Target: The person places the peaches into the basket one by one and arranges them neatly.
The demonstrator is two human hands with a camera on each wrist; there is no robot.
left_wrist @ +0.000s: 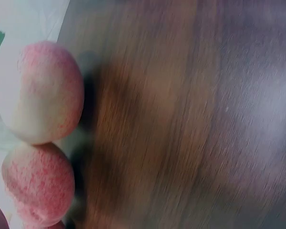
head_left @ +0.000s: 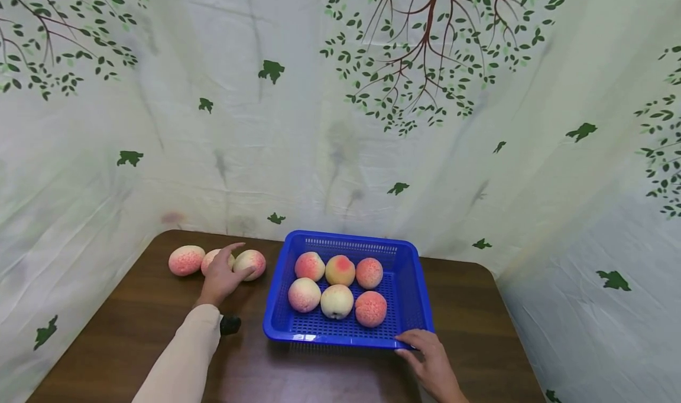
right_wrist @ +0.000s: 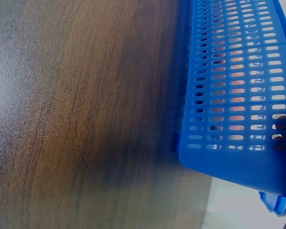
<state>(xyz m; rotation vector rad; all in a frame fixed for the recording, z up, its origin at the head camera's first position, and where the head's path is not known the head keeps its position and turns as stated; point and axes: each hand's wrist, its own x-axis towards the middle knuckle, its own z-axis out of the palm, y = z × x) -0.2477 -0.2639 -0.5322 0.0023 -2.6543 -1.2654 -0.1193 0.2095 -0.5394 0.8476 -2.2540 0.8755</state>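
My left hand (head_left: 222,278) reaches over the row of three peaches at the table's back left. Its thumb and fingers are spread at the near side of the right-hand peach (head_left: 252,263), overlapping it in the head view. Partly behind the hand is the middle peach (head_left: 210,261), with the left-hand peach (head_left: 186,260) beside it. In the left wrist view, a pale pink peach (left_wrist: 50,95) and a redder peach (left_wrist: 40,183) lie close together. My right hand (head_left: 432,358) pinches the front right corner rim of a blue plastic basket (head_left: 340,337), whose slotted wall (right_wrist: 229,157) fills the right wrist view's right side.
Several peaches lie inside the basket in two rows, among them a pale peach (head_left: 337,302) and a red peach (head_left: 370,309). Under everything is a dark brown wooden table (head_left: 468,308). A white cloth (head_left: 223,172) with printed leaves and branches hangs behind and beside it.
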